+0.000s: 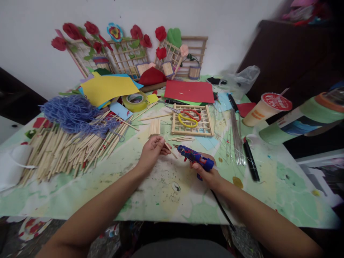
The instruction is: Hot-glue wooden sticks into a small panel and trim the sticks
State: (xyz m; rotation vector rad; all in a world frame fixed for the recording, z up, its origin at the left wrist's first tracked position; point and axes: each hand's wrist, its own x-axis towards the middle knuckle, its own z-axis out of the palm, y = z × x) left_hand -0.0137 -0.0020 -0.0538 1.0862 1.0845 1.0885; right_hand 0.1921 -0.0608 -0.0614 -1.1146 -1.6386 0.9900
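Note:
Between the fingertips of my left hand [153,149] is a short wooden stick [171,150], held at a slant over the middle of the table. My right hand [208,172] is wrapped round a blue glue gun [192,154], whose nozzle points left toward that stick, close to it. Just beyond my left hand lies a small panel of sticks side by side [155,127]. A few loose short sticks [183,138] rest on the cloth past the nozzle. Behind them is a wooden lattice frame [176,125] with red-and-yellow-handled scissors [188,120] on top.
A large pile of sticks [61,154] and blue yarn [72,113] cover the left side. Coloured sheets [110,89] and tape [135,100] lie behind. Thin wires [236,139], a black marker [251,161], a drink cup [266,109] and a bottle [301,120] stand or lie right.

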